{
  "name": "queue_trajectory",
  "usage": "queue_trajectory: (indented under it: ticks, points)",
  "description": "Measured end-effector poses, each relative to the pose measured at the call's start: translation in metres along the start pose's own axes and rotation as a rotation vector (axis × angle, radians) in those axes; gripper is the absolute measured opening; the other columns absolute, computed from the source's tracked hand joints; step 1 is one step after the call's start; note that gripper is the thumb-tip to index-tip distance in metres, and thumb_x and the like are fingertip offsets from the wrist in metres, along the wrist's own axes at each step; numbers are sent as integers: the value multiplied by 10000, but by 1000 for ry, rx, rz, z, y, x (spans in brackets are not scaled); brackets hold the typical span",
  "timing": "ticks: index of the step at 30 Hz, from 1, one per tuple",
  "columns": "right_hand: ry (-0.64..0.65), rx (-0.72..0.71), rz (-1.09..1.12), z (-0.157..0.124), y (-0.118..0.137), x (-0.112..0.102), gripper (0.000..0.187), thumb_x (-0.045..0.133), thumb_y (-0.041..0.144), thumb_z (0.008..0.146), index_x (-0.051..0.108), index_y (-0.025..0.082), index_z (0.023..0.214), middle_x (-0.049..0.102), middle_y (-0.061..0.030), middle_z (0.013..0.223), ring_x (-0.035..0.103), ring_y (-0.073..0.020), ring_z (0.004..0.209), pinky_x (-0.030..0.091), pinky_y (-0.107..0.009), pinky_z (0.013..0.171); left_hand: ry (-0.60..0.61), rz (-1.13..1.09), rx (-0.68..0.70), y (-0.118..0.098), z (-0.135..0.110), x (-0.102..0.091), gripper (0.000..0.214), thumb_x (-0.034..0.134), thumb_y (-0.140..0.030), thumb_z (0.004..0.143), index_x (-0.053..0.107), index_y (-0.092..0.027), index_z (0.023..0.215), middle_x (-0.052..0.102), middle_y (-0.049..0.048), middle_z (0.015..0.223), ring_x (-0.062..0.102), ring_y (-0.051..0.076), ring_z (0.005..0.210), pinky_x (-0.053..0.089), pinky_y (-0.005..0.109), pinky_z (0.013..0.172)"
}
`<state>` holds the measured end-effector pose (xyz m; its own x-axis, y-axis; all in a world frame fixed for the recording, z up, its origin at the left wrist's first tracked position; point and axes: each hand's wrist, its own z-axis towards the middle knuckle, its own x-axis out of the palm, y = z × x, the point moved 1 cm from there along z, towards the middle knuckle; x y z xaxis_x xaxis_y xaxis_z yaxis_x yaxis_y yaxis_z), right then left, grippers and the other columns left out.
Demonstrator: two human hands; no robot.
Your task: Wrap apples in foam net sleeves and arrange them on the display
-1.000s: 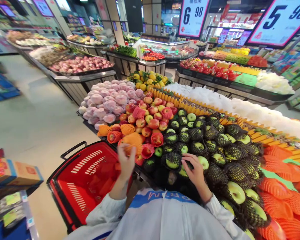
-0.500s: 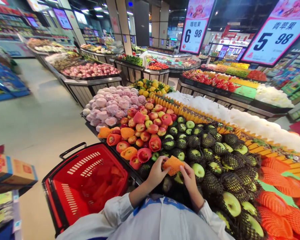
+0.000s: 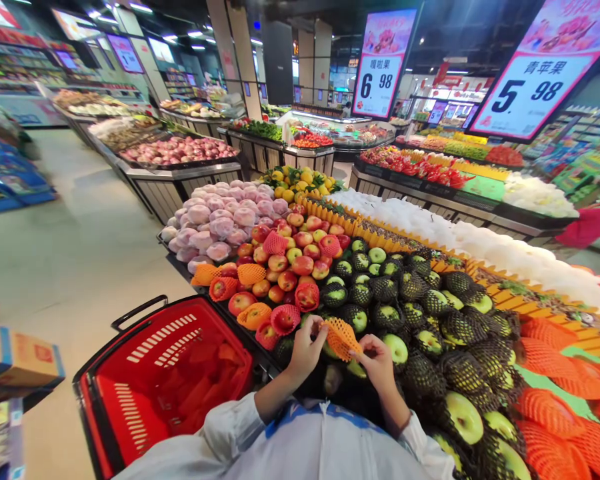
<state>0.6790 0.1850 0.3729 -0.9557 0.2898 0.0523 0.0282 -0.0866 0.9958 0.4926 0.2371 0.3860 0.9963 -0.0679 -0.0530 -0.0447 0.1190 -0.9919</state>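
Between my two hands, above the near edge of the fruit display, an orange foam fruit net (image 3: 341, 339) is stretched out. My left hand (image 3: 307, 345) pinches its left end, and my right hand (image 3: 377, 359) grips its lower right end. The net looks flat, with no fruit visible inside. Around and beyond my hands lie green apples (image 3: 395, 349), many in black foam nets. Left of them are red apples (image 3: 303, 265), a few wearing pink or orange nets. An orange-netted apple (image 3: 255, 316) sits near the display's front edge.
A red shopping basket (image 3: 165, 380) with red-orange pieces inside stands at my left, against the display. Pink wrapped fruit (image 3: 220, 220) is piled at the far left. Orange-red netted fruit (image 3: 555, 433) lies at right. Price screens (image 3: 537, 83) hang overhead. A cardboard box (image 3: 23, 363) stands far left.
The foam net has been turned and drawn out longer, its right end now lower. My hands have moved slightly apart, and the view has shifted a little.
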Motion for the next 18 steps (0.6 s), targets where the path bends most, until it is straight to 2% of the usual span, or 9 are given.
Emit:
queue_trajectory:
  ticks: [2,4,7,9,12,14,18]
  points:
    - [-38,12,52,1,-1,0,321,881,306,624,574,232,681,556,75,581,477,-96,483,405,-209,459,41,-150,-32,-3,-2,-1,243,583,-452,880,532,-218,843,562,1,772,543,188,760,452,311,733]
    - [-73,33,116,3,-3,0,329,830,295,649,509,253,705,540,91,597,448,-87,442,376,-199,412,199,-204,-16,-8,-5,-2,235,552,-440,850,522,-209,816,576,20,813,537,195,796,442,317,757]
    - [-116,61,209,5,-6,-3,392,797,296,640,407,255,647,486,98,586,391,-71,430,328,-180,385,488,-25,100,-16,-11,0,199,539,-386,816,548,-191,773,632,64,911,556,229,907,433,343,844]
    - [-137,78,264,6,-8,-6,413,793,315,639,387,247,617,440,99,568,349,-63,443,289,-165,387,597,140,118,-17,-14,4,148,564,-334,798,566,-188,776,632,54,870,561,221,883,436,339,839]
    - [-143,107,332,7,-10,-11,403,808,363,637,422,248,623,408,101,543,302,-67,443,255,-167,379,586,277,108,-13,-16,11,172,620,-287,798,641,-170,922,675,81,975,608,236,949,479,364,904]
    - [-133,123,368,7,-11,-14,398,834,400,621,465,251,637,421,97,538,312,-75,444,295,-183,387,545,315,164,-11,-14,14,192,627,-276,845,675,-154,985,689,129,1091,610,272,1092,481,407,1005]
    - [-83,149,402,8,-13,-15,430,912,489,574,564,242,625,510,59,538,407,-100,468,399,-225,440,437,332,319,-8,-11,14,176,582,-277,968,703,-159,1017,712,140,1119,563,288,1222,466,454,1100]
